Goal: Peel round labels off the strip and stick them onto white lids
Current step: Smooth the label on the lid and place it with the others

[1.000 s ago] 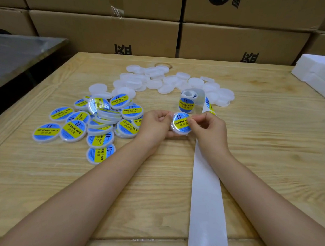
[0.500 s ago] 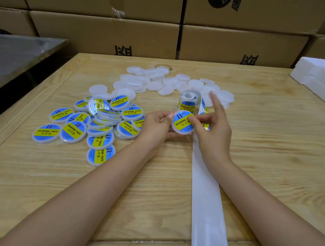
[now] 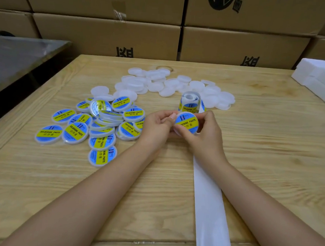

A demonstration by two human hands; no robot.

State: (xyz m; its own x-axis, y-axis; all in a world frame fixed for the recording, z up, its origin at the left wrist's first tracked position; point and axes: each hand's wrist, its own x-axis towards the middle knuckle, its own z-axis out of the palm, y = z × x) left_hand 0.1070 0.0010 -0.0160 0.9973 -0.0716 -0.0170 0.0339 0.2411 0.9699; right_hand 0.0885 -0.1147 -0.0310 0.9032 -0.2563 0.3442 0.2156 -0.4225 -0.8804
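both hands, left hand (image 3: 158, 125) & right hand (image 3: 203, 133), grip a labelled lid (image 3: 186, 122) btwn them; uneven thumb pressure could leave the label creased or w/ lifted edge.

The grip sits over the middle of the table (image 3: 270, 148): the left hand (image 3: 157, 128) and the right hand (image 3: 204, 136) hold one lid (image 3: 186, 122) between them. Just behind the grip stands the label roll (image 3: 189, 101); its strip (image 3: 209, 211) runs under the right hand to the near table edge. Left of the grip lies a heap of labelled lids (image 3: 100, 123), some overlapping. Behind the grip, past the roll, spread the unlabelled lids (image 3: 179, 85). Foam blocks (image 3: 320, 75) sit far right and behind, boxes (image 3: 106, 35) stand beyond the table, and a metal surface (image 3: 19, 60) lies far left
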